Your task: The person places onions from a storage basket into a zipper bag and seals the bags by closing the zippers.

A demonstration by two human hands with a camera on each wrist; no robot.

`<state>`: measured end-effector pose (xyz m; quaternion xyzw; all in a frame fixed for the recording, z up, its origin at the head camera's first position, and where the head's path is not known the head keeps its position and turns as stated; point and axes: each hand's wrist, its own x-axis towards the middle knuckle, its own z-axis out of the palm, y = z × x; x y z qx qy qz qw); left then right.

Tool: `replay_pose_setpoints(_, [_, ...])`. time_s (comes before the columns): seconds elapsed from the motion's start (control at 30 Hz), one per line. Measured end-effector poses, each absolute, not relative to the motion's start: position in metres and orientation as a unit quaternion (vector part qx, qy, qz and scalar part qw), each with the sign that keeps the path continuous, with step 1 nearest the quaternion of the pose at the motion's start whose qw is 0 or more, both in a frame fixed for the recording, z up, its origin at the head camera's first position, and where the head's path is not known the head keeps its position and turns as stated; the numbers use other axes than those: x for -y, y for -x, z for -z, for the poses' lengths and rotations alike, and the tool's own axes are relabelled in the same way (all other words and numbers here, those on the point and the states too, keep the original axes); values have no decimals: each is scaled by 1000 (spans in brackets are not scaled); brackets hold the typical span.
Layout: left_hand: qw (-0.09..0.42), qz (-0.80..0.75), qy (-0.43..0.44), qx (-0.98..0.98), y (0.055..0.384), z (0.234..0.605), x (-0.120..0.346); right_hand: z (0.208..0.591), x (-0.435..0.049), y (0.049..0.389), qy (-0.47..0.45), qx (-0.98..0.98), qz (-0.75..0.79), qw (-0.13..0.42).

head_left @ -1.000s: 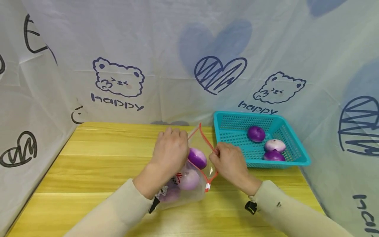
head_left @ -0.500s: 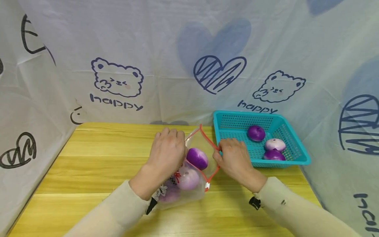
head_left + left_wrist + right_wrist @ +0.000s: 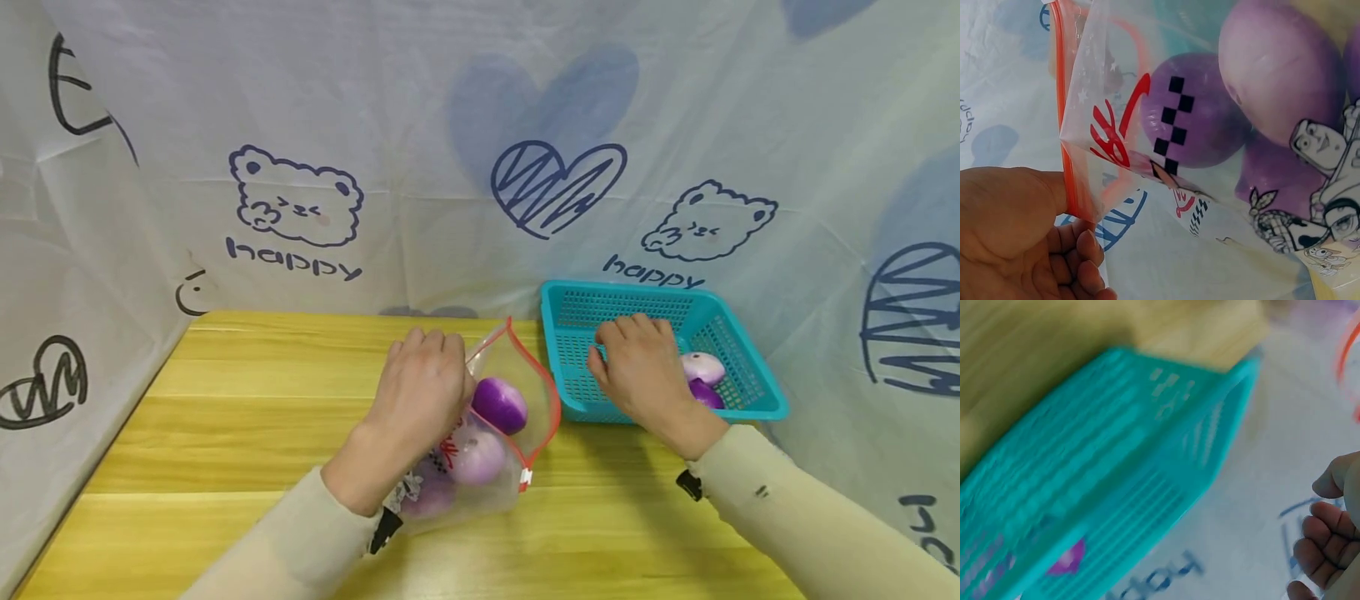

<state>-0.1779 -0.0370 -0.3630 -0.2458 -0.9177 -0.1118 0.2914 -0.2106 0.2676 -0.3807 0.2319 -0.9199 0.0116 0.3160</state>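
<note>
My left hand pinches the bag by its zip edge near the table's middle, the mouth gaping toward the basket at the far right corner. My right hand hangs over the basket, fingers loosely bent, thumb apart, nothing between them. I judge the bagging part done: at least three onions sit in the bag, while a pale onion and a purple onion lie in the basket; my hand may hide more. Beyond the yellow table's far edge hangs cloth printed with bears and hearts.
</note>
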Motion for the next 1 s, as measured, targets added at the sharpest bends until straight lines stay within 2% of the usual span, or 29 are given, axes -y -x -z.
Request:
replay_pose_setpoints(0.2, [287,115,249,918,177,364,38,386,-314,227,-245,911,82,322])
replay_pose_setpoints(0.53, [290,119,246,917,177,363,38,398,-374,251,-204,945,139,213])
replay_pose_setpoints(0.87, [296,109,250,915,175,366,38,411,-406,282,-207,949,168,166])
replay_pose_setpoints(1.0, [297,113,252,914,175,367,37,410,-413,290,-209,951,190,128])
